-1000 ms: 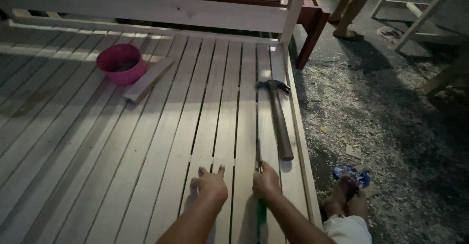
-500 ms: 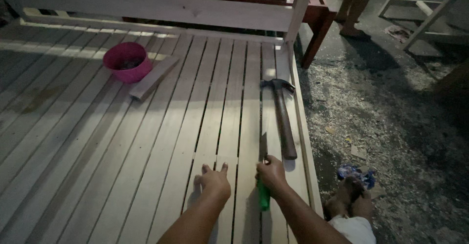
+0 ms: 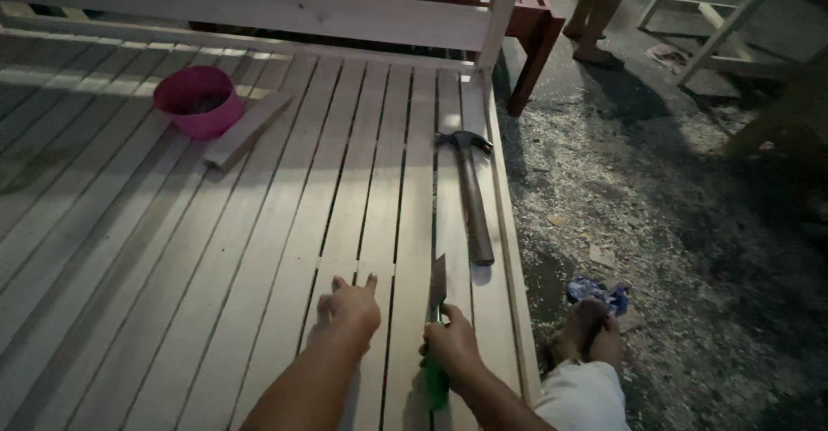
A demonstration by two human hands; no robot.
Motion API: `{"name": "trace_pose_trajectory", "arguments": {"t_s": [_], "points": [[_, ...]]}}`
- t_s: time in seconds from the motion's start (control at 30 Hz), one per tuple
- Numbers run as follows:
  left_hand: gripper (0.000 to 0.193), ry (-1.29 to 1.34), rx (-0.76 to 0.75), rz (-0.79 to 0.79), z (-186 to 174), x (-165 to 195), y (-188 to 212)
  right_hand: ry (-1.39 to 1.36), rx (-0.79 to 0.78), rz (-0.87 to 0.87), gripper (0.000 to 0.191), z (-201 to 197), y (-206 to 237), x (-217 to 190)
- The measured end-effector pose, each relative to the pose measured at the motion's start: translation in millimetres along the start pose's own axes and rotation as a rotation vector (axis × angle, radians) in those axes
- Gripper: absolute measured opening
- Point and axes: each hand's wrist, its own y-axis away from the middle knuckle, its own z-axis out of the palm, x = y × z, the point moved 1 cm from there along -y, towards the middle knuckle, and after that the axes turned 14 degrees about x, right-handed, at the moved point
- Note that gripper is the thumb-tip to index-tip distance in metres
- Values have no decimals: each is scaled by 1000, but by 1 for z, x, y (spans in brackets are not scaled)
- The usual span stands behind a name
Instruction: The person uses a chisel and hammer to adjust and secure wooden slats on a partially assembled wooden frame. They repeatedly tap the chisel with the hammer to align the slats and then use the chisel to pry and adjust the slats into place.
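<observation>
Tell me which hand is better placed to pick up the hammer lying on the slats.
Right. The right hand lies nearer the hammer, whose handle end points toward it, though it grips a green-handled blade. The left hand presses flat on the slats, farther away.

A claw hammer (image 3: 470,198) lies on the slats, with a pink bowl (image 3: 198,100) beside a wood offcut (image 3: 248,129).

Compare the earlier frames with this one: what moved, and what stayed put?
The right hand has drawn the green-handled saw back toward the person along the slat gap; more green handle shows now. The left hand stays flat on the slatted wooden platform. The hammer, pink bowl and loose wood strip have not moved.
</observation>
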Motion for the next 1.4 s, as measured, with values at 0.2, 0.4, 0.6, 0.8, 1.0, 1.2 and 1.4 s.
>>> {"name": "trace_pose_trajectory", "arguments": {"t_s": [0.2,0.4,0.6,0.8,1.0,1.2,1.4], "points": [[121,-18,26,30,-7,-5,8,56,-3,-55,53,-6,12,24],[141,-2,-74,-43,-23,-8,20,123,-7,-32,59,-37,11,26],[133,2,-35,19,-22,-11,22,131,14,-156,67,-93,-8,26],[119,94,-18,-70,-17,-4,23,214,-85,-52,57,-131,-13,43],[67,270,57,-17,-3,18,47,278,-74,-108,44,-132,6,55],[81,269,-7,41,-14,49,77,317,-112,-62,44,-129,20,47],[90,283,-106,78,-25,77,92,393,-103,14,49,-132,37,41]]}}
